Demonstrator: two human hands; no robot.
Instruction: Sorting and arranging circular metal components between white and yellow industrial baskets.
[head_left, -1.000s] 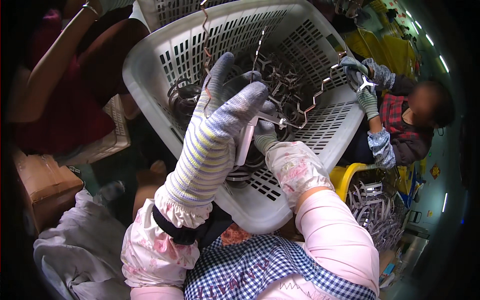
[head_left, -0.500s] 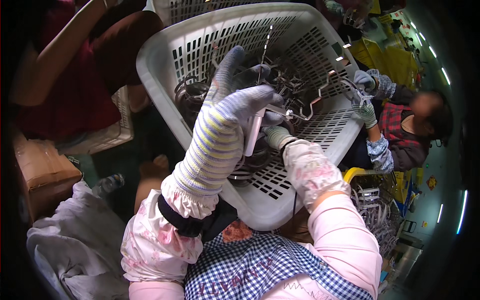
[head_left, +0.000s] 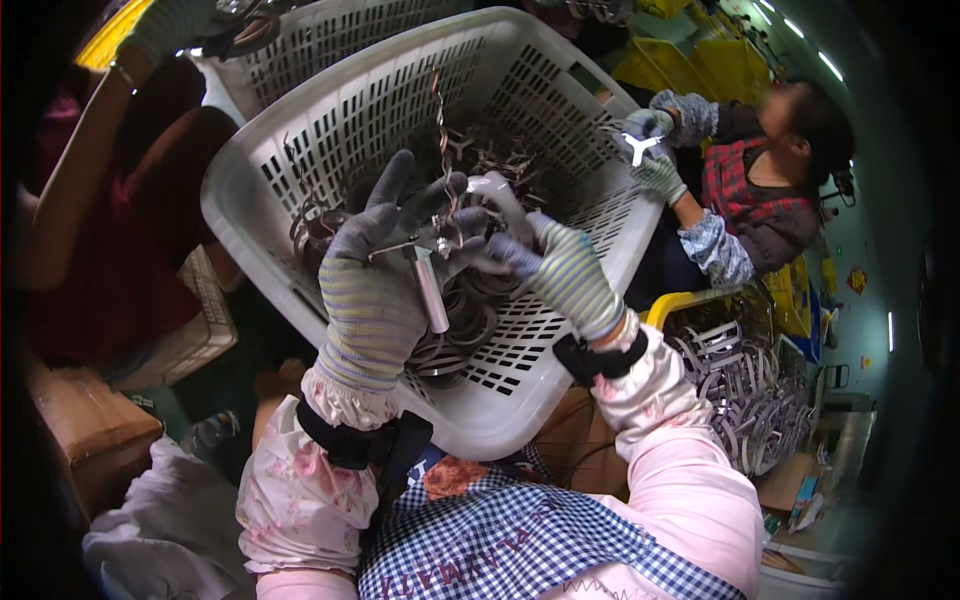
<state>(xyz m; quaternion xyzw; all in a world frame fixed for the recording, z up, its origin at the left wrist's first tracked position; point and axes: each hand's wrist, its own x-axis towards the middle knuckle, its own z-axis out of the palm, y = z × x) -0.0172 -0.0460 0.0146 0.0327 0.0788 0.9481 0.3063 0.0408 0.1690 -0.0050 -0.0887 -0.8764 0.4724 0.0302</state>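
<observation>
My left hand point(head_left: 375, 285), in a striped glove with grey fingers, is closed on a small tool with a silvery cylinder point(head_left: 431, 292) and a thin crossbar. The cylinder hangs down beside the palm, and a thin twisted-looking line rises above the fingers. My right hand point(head_left: 578, 278), gloved alike, is closed on a curved shiny metal band point(head_left: 503, 205) beside the left fingertips. Both hands are over a large white slotted basket point(head_left: 525, 395). Metal rings and bands point(head_left: 470, 325) lie in it, partly hidden by my hands.
At right, a person point(head_left: 765, 170) holds a three-armed metal piece point(head_left: 640, 148) by the basket rim. A yellow-rimmed container point(head_left: 690, 297) of metal bands point(head_left: 750, 400) stands near my right arm. Another person's arm point(head_left: 85, 150), a cardboard box point(head_left: 95, 435) and grey cloth point(head_left: 165, 520) are at left.
My right hand has come up from inside the basket and now holds the curved band near my left hand. My left hand has turned the tool; the view has shifted right.
</observation>
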